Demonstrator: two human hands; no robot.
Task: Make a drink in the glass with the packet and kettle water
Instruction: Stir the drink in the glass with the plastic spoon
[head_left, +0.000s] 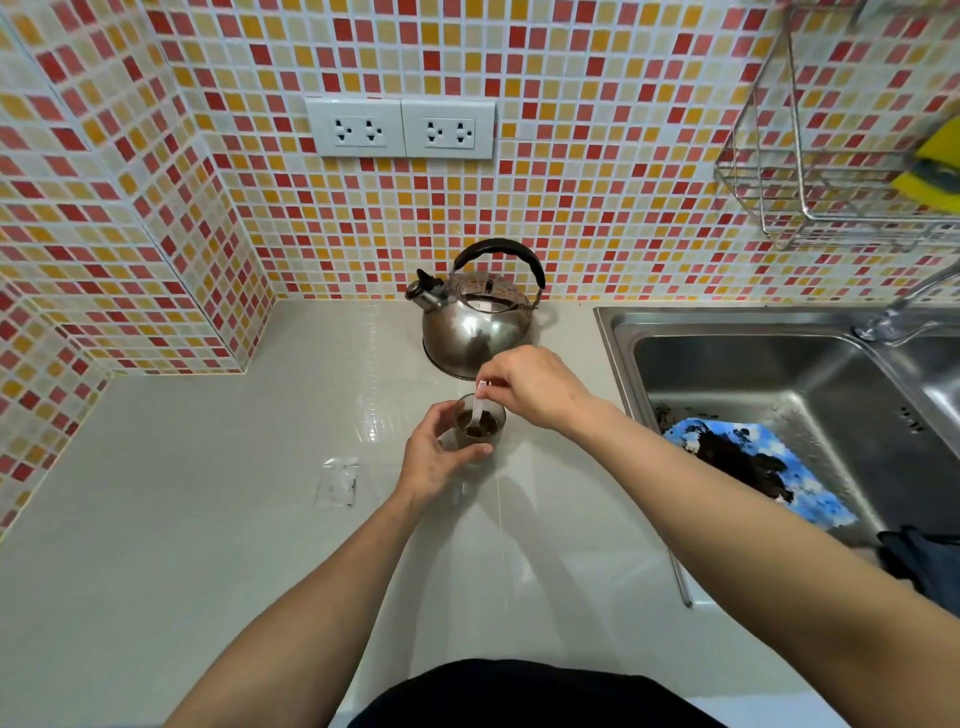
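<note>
A small clear glass with dark liquid stands on the pale counter in the middle. My left hand wraps around its near side. Above the glass, my right hand pinches the top of a thin white stick whose lower end dips into the drink. A steel kettle with a black handle sits just behind the glass, against the tiled wall. An empty clear packet lies flat on the counter to the left of my left hand.
A steel sink is on the right, holding a blue patterned cloth with dark grounds on it. A tap stands at the sink's back. A wire rack with a yellow sponge hangs upper right. Wall sockets sit above the kettle.
</note>
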